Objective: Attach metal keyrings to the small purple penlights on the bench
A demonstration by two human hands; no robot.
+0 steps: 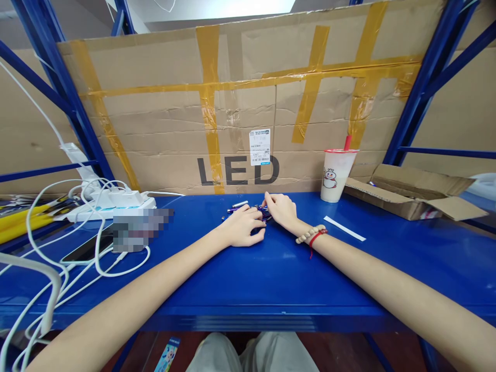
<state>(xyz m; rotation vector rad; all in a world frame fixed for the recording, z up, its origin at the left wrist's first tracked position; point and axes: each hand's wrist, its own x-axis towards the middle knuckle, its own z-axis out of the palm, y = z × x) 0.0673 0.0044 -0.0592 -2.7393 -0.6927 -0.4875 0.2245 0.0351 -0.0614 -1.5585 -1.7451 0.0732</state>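
A small pile of dark blue and silver pen-like sticks [239,205] lies on the blue shelf top [256,279], partly hidden by my hands. My left hand [244,227] rests at the pile's near left side, palm down, its fingers bent loosely over the sticks and its thumb apart. On the right, my right hand [282,209] cups the pile's edge with its wrist on the shelf. Some of its fingers are hidden, and those in view look loosely curved, not closed round a stick. Beads and a red string circle the right wrist.
A drink cup [336,175] with a red straw stands at the back right, beside an opened cardboard box [403,194]. A white strip [344,228] lies nearer. White cables [101,248], a power strip [112,204] and a phone [89,247] fill the left. Large cardboard [163,129] closes off the back.
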